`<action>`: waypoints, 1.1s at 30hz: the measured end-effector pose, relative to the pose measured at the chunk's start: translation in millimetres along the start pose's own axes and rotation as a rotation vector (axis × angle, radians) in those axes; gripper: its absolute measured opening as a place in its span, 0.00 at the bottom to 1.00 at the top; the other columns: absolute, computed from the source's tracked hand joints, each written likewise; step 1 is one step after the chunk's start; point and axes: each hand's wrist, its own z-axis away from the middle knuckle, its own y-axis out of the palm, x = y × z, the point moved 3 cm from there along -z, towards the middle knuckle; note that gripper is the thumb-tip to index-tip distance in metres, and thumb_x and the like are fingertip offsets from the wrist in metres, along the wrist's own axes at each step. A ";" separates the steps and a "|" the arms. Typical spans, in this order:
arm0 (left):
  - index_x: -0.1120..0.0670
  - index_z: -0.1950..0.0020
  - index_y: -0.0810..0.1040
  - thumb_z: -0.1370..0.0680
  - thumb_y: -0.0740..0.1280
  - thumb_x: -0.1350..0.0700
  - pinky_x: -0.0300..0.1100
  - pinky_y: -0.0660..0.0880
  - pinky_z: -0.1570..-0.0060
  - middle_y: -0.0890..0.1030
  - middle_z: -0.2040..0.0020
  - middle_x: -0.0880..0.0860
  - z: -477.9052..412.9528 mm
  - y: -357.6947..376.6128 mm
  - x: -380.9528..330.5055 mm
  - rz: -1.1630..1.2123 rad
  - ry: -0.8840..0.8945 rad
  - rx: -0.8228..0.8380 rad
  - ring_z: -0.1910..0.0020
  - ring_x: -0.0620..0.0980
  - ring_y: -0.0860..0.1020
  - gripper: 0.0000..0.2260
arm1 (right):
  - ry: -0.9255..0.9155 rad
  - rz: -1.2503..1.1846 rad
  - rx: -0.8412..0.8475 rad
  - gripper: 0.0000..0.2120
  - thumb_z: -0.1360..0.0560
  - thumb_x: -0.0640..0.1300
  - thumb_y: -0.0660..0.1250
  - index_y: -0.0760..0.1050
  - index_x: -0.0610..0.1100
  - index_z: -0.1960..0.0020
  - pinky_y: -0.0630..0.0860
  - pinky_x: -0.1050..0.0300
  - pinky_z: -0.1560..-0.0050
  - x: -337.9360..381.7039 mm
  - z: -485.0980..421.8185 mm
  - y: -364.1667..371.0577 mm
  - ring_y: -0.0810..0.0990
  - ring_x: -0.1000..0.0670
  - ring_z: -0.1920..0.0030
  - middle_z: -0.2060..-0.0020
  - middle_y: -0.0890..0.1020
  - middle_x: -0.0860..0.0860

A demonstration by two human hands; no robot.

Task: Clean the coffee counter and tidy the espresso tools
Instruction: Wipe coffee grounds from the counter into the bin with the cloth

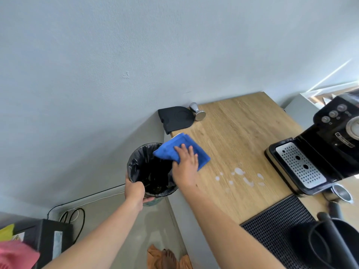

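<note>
Head view: a person stands at the left end of a wooden counter (242, 136), sweeping toward a bin held below its edge.
Right hand (185, 162): flat on a folded blue cloth (180, 151), fingers spread and pressing down; the cloth overhangs the counter's left edge above the bin.
Left hand (135, 191): fingers wrapped around the rim of a black-lined bin (149, 171), holding it against the counter's side.
Still dirty: white spills (240, 176) lie on the wood, near the cloth and between it and the coffee machine (318, 152).
Tools: a metal tamper (198, 112) touches a black mat (175, 118) in the far corner; the mat overhangs the edge.
Risk, crumbs: if the bin sags away from the counter, sweepings would likely fall to the floor.
Risk, cloth: pushed much further, it could slide off into the bin, since part already hangs free.
Risk, smear: a dry pass would probably spread the spills rather than lift them.
Open room: bare wood runs from the cloth back to the far edge; the right is crowded by the machine, a ridged drip mat (275, 226) and a dark jug (326, 245).
</note>
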 end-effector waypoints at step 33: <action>0.39 0.34 0.69 0.28 0.50 0.72 0.53 0.80 0.73 0.75 0.39 0.50 -28.6 0.4 -8.2 0.044 0.027 -0.025 0.54 0.56 0.78 0.34 | 0.114 0.051 -0.124 0.33 0.24 0.61 0.58 0.60 0.47 0.24 0.45 0.45 0.24 -39.8 -66.2 -75.9 0.53 0.44 0.22 0.22 0.57 0.44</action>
